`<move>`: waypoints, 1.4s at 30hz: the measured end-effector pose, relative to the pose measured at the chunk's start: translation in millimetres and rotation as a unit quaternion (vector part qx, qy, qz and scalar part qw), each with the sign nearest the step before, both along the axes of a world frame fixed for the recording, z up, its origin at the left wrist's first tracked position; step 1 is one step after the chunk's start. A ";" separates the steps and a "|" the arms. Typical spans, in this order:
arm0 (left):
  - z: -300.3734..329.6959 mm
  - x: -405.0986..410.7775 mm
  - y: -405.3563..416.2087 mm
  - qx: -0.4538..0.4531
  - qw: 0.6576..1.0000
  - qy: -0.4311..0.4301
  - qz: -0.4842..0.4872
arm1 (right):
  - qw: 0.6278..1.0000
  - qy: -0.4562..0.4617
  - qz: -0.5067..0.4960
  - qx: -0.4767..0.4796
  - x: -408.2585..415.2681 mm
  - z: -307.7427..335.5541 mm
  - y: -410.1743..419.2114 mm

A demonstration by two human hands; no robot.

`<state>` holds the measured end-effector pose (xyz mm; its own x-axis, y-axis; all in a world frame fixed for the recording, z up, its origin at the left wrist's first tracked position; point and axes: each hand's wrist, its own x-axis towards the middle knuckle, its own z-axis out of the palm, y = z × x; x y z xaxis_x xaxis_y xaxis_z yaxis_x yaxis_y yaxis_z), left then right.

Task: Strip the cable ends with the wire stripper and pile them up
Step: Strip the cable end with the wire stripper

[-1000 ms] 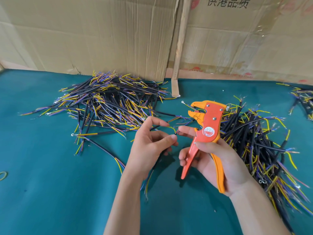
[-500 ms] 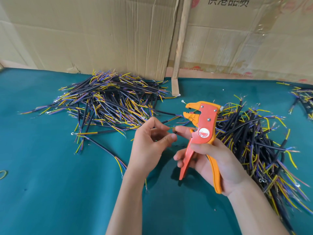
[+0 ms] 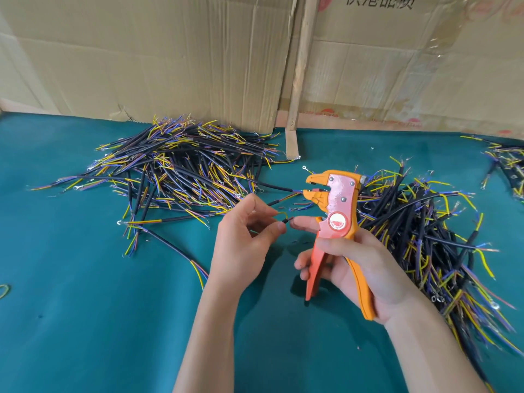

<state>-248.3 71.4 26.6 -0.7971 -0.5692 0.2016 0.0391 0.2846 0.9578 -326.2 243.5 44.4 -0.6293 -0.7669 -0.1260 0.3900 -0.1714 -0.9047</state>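
Head view — feeding wire to stripper.
Left hand [image 3: 243,245] pinches cable [image 3: 284,219]; right hand [image 3: 360,268] grips wire stripper [image 3: 336,222] — guide the end toward 1 o'clock, squarely into its mouth.

Bright, even daylight fills my view — soft rather than harsh, seemingly from above and a little to the left, since my left hand [image 3: 243,239] and my right hand [image 3: 357,268] drop only faint, blurred shadows onto the green table cover [image 3: 85,321] below and to the right of them. The red side plate of the wire stripper [image 3: 337,219] washes out pale pink with glare. The cardboard wall [image 3: 170,58] bows at the frame's edges — wide-angle distortion. The cable pile at my right [image 3: 442,239] smears near the lower corner; the centre stays reasonably sharp.
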 end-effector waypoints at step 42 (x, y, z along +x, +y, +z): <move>0.3 -2.1 4.4 0.038 0.992 0.043 -0.112 | 0.985 -0.138 0.000 -0.099 -10.7 -2.5 5.5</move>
